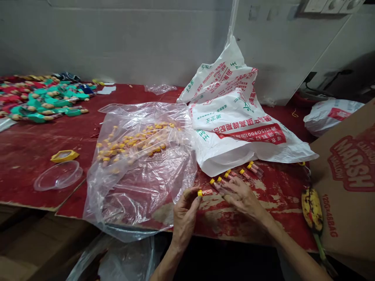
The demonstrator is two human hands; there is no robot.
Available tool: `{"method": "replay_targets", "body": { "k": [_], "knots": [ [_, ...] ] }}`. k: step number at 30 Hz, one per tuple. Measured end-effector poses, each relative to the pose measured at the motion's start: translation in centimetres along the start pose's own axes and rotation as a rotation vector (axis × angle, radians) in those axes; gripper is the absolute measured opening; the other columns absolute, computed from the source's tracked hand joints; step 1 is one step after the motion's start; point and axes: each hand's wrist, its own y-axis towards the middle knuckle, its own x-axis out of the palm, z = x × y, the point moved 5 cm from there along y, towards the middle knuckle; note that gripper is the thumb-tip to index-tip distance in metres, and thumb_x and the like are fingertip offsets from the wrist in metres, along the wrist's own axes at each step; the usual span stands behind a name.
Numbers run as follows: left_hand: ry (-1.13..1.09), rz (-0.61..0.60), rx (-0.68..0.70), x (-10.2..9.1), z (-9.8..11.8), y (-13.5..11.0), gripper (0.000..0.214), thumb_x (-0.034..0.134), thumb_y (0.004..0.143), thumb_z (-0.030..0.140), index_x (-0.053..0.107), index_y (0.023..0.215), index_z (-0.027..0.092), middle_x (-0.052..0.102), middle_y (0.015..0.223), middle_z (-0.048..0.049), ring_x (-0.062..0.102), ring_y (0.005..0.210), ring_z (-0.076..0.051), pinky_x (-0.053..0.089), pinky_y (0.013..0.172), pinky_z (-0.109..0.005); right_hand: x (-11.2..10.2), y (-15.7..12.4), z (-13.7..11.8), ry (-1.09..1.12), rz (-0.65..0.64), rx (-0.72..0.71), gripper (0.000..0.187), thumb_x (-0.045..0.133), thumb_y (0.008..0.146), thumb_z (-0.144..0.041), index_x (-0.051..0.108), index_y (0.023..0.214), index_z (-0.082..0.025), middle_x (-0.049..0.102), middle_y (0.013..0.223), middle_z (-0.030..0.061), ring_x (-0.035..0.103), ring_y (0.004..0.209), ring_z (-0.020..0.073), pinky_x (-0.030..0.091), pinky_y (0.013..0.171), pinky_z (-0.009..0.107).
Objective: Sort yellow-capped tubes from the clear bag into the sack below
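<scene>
Clock dirs from L hand (pixel 186 214). Tubes, yellow caps: 1 small tube (pixel 207 192) pinched btwn L thumb & fingers, pinkish bits inside; at least 5 loose tubes (pixel 255 170) on red table (pixel 281 203), approx 2 o'clock, same sort of fill. R hand (pixel 244 199) is over the nearest ones, fingers spread; can't tell if gripping any. 1 clear plastic bag (pixel 140 195) at 11, w/ many yellow-capped pcs, too many to count. 1 white printed sack (pixel 237 125) at 1, contents hidden. 1 yellow case (pixel 64 156) at 10, nr clear tub (pixel 58 177). 1 carton (pixel 351 218) & 1 banana (pixel 312 208) at 3.
</scene>
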Motion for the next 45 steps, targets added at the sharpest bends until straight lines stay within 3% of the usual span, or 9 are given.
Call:
{"method": "replay_targets", "body": {
  "k": [5, 12, 19, 25, 28, 31, 36, 41, 45],
  "knots": [
    [-0.095, 0.014, -0.103, 0.0, -1.4, -0.7, 0.032, 0.075, 0.067, 0.037, 0.068, 0.092, 0.018, 0.07, 0.089, -0.0043, 0.065, 0.08, -0.016, 0.053, 0.076, -0.027, 1.5, -1.8, 1.1, 0.663, 0.197, 0.309, 0.017, 0.064, 0.08, -0.035, 0.06, 0.089, -0.021, 0.063, 0.084, 0.0015, 0.06, 0.081, 0.018, 0.049, 0.076, 0.031],
    [-0.172, -0.019, -0.176, 1.2, -2.5, -1.8, 0.029, 0.075, 0.067, 0.036, 0.068, 0.087, 0.017, 0.073, 0.089, -0.0065, 0.068, 0.083, -0.02, 0.054, 0.079, -0.032, 5.2, -3.0, -1.3, 0.917, 0.181, 0.369, 0.022, 0.072, 0.073, -0.03, 0.058, 0.088, -0.022, 0.066, 0.097, 0.0031, 0.064, 0.088, 0.0185, 0.053, 0.076, 0.03],
    [0.151, -0.067, -0.011, 1.1, -1.7, -2.7, 0.033, 0.056, 0.083, 0.038, 0.069, 0.108, 0.021, 0.071, 0.109, -0.0072, 0.064, 0.102, -0.022, 0.05, 0.091, -0.033, 5.9, -2.7, -2.1, 0.42, 0.111, 0.23, 0.016, 0.058, 0.084, -0.028, 0.063, 0.099, -0.022, 0.067, 0.093, 0.0025, 0.064, 0.084, 0.0164, 0.052, 0.074, 0.026],
    [0.268, -0.183, 0.074, 1.0, -1.2, -2.1, 0.03, 0.05, 0.085, 0.031, 0.071, 0.102, 0.018, 0.073, 0.097, -0.0063, 0.068, 0.087, -0.019, 0.053, 0.08, -0.028, 7.3, -3.2, -2.6, 0.091, 0.216, -0.01, 0.016, 0.049, 0.093, -0.026, 0.057, 0.106, -0.021, 0.067, 0.098, 0.004, 0.064, 0.086, 0.0156, 0.049, 0.075, 0.025],
    [0.484, -0.153, 0.192, -0.9, 0.4, 0.5, 0.024, 0.05, 0.085, 0.028, 0.072, 0.091, 0.019, 0.073, 0.086, -0.0039, 0.067, 0.08, -0.017, 0.052, 0.074, -0.026, 7.7, -2.9, -2.5, -0.231, 0.241, -0.154, 0.019, 0.044, 0.096, -0.026, 0.057, 0.109, -0.02, 0.067, 0.092, 0.0052, 0.061, 0.083, 0.0198, 0.043, 0.079, 0.034],
    [0.891, 0.158, 0.277, -5.3, 2.5, 5.2, 0.024, 0.046, 0.087, 0.024, 0.07, 0.088, 0.019, 0.07, 0.087, -0.0038, 0.065, 0.08, -0.016, 0.049, 0.073, -0.025, 8.0, -2.4, -1.9, -0.524, 0.245, -0.216, 0.022, 0.043, 0.094, -0.021, 0.057, 0.111, -0.02, 0.067, 0.09, 0.0058, 0.057, 0.084, 0.0229, 0.037, 0.079, 0.039],
    [1.229, 0.374, 0.179, -11.7, 3.5, 14.2, 0.022, 0.046, 0.083, 0.014, 0.068, 0.088, 0.015, 0.068, 0.094, -0.0113, 0.063, 0.089, -0.023, 0.047, 0.079, -0.033, 7.2, -2.2, -0.5, -0.728, 0.333, -0.326, 0.031, 0.043, 0.089, -0.02, 0.055, 0.118, -0.018, 0.065, 0.108, 0.0104, 0.056, 0.094, 0.0261, 0.036, 0.081, 0.041],
    [1.336, 0.415, 0.146, -12.8, 2.6, 19.5, 0.022, 0.047, 0.083, 0.016, 0.066, 0.093, 0.012, 0.065, 0.101, -0.0182, 0.058, 0.099, -0.031, 0.045, 0.083, -0.04, 3.7, -0.4, 3.9, -0.912, 0.382, -0.248, 0.033, 0.039, 0.088, -0.023, 0.058, 0.112, -0.012, 0.065, 0.107, 0.0164, 0.054, 0.097, 0.0325, 0.037, 0.082, 0.045],
    [1.346, 0.426, 0.158, -12.6, 2.1, 22.1, 0.024, 0.047, 0.083, 0.014, 0.063, 0.1, 0.01, 0.062, 0.107, -0.0205, 0.055, 0.105, -0.032, 0.043, 0.088, -0.042, 1.3, 4.2, 9.3, -1.036, 0.271, -0.136, 0.031, 0.037, 0.086, -0.019, 0.065, 0.096, -0.011, 0.065, 0.105, 0.0181, 0.056, 0.095, 0.0342, 0.04, 0.077, 0.046]
  ]
}}
